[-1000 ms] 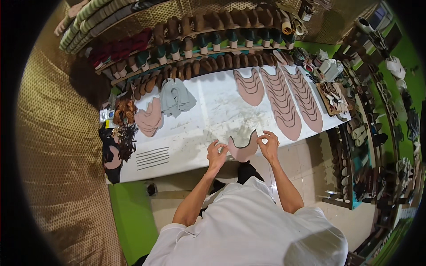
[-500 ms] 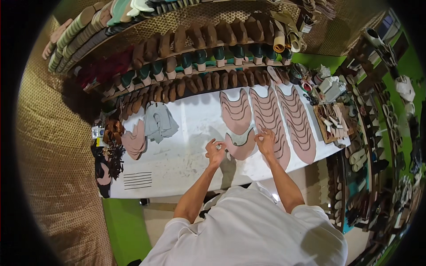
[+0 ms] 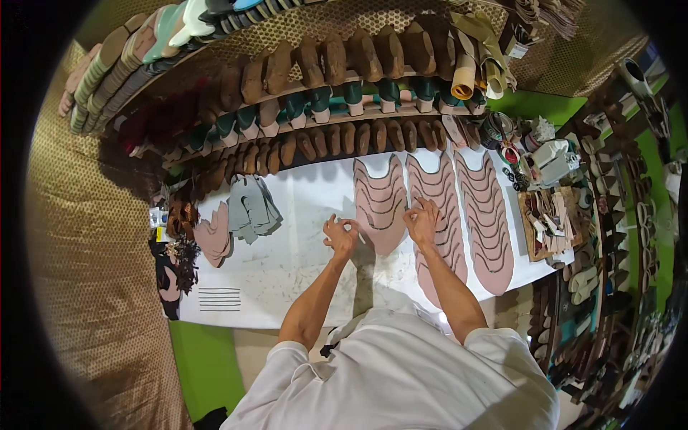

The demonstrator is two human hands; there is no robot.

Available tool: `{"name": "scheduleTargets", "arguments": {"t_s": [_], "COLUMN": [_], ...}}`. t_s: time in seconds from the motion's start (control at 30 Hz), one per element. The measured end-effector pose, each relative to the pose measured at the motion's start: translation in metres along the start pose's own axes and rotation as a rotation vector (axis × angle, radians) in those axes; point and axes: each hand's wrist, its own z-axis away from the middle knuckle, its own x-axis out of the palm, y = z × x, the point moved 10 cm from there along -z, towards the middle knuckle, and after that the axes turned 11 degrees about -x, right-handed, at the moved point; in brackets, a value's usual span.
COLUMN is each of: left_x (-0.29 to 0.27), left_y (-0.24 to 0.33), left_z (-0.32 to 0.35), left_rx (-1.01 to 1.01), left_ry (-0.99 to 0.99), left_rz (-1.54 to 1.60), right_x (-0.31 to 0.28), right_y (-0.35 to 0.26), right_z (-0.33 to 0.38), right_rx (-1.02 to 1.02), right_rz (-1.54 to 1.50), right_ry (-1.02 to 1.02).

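Observation:
On the white table, overlapping pink shoe-upper pieces with dark curved top edges lie in three columns. The lowest U-shaped pink piece (image 3: 382,236) of the left column sits between my hands, overlapping the piece above. At its left edge my left hand (image 3: 341,236) pinches with thumb and forefinger, the other fingers raised. My right hand (image 3: 423,222) pinches its right edge, partly covering the middle column (image 3: 436,183). The right column (image 3: 487,222) lies untouched.
At the left are grey cut pieces (image 3: 251,208), a small stack of pink pieces (image 3: 215,236) and thin black strips (image 3: 219,299). Racks of brown shoe lasts (image 3: 333,61) stand along the back. A wooden tray of tools (image 3: 548,222) and a jar (image 3: 498,129) sit at the right.
The pink piece has moved up and slightly left, from below the left column onto its lower end. Both hands moved with it. My head view has shifted a little.

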Motion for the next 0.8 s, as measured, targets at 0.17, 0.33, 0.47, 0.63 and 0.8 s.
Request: {"name": "scheduleTargets", "arguments": {"t_s": [0.17,0.33,0.47,0.63,0.8], "left_x": [0.014,0.021,0.024,0.028,0.02], "left_y": [0.006,0.006,0.006,0.003,0.001], "left_z": [-0.012,-0.015,-0.018,-0.019,-0.009], "left_rx": [0.002,-0.024,-0.031,-0.008,0.067], "left_ry": [-0.011,-0.058,-0.065,-0.064,-0.009], "left_rz": [-0.007,-0.054,-0.064,-0.082,-0.021], "right_x": [0.004,0.009,0.008,0.005,-0.002], "right_y": [0.011,0.014,0.009,0.005,-0.015], "right_z": [-0.006,-0.008,-0.008,-0.006,0.004], "right_rx": [0.032,0.062,0.054,0.057,-0.049], "right_rz": [0.046,0.084,0.125,0.158,0.171], "right_ry": [-0.008,-0.023,-0.023,-0.049,-0.033]}}
